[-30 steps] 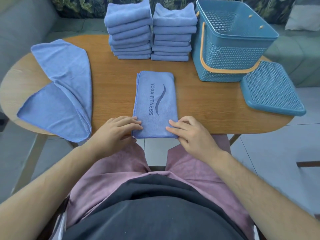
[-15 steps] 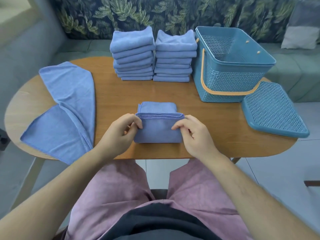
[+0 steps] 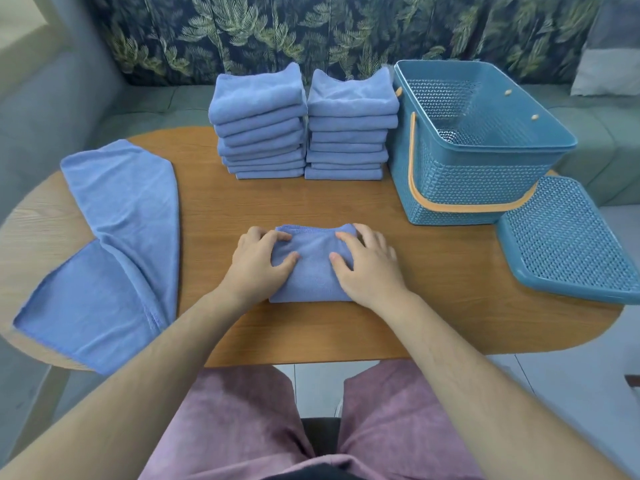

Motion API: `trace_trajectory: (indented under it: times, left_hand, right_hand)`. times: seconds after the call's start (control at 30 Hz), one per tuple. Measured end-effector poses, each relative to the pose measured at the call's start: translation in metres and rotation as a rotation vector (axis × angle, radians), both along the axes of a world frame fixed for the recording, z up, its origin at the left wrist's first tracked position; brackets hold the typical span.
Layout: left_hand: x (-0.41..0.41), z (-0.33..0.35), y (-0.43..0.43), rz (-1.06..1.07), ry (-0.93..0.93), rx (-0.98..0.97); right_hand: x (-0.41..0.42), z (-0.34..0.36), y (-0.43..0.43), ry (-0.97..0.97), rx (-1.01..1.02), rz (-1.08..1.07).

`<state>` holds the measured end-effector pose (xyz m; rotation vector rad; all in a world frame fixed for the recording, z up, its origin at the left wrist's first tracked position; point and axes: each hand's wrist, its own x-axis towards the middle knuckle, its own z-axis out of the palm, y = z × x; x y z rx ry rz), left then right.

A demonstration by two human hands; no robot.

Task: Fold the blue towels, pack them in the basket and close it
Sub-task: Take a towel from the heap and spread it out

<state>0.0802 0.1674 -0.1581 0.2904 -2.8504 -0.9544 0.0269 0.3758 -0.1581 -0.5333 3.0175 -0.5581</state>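
A small folded blue towel [image 3: 313, 271] lies on the wooden table [image 3: 433, 289] in front of me. My left hand [image 3: 259, 263] rests flat on its left side and my right hand [image 3: 367, 263] on its right side, fingers spread and pressing down. Two stacks of folded blue towels [image 3: 259, 123] [image 3: 349, 129] stand at the back. The teal basket [image 3: 485, 188] with an orange handle stands open at the right, nothing showing inside. Its perforated lid [image 3: 568, 240] lies on the table beside it. An unfolded blue towel [image 3: 114, 237] sprawls at the left.
A sofa with leaf-patterned cushions [image 3: 311, 32] runs behind the table. The lid overhangs the table's right edge. The unfolded towel hangs slightly over the left front edge. Bare wood shows between my hands and the stacks.
The long towel was folded in half away from me. Both hands let go of its pinched corners and now lie flat on the folded towel.
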Motion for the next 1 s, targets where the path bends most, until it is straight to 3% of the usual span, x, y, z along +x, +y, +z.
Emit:
trace_trajectory:
  times: [0.07, 0.17, 0.23, 0.4, 0.7, 0.87, 1.0]
  left_hand:
    - [0.002, 0.001, 0.004, 0.041, 0.098, -0.167]
    - [-0.001, 0.006, 0.02, -0.11, 0.199, -0.288]
    - [-0.005, 0.003, 0.032, -0.202, 0.138, -0.264]
    - [-0.012, -0.012, 0.03, -0.17, -0.028, -0.149]
    - [-0.008, -0.014, 0.014, -0.107, -0.147, -0.146]
    - [0.011, 0.0, 0.024, 0.062, -0.161, -0.196]
    - [0.028, 0.014, 0.028, 0.066, -0.266, -0.157]
  right_hand:
    - [0.003, 0.002, -0.004, 0.141, 0.054, -0.022]
    - [0.006, 0.01, -0.018, 0.265, 0.05, 0.113]
    - [0.007, 0.01, -0.024, 0.173, 0.086, 0.187]
    - [0.001, -0.007, -0.02, -0.053, 0.069, 0.127]
    - [-0.001, -0.008, -0.015, -0.141, 0.036, 0.048]
    - [0.015, 0.0, -0.01, -0.169, 0.063, -0.06]
    - [0.036, 0.009, 0.001, -0.08, 0.167, -0.128]
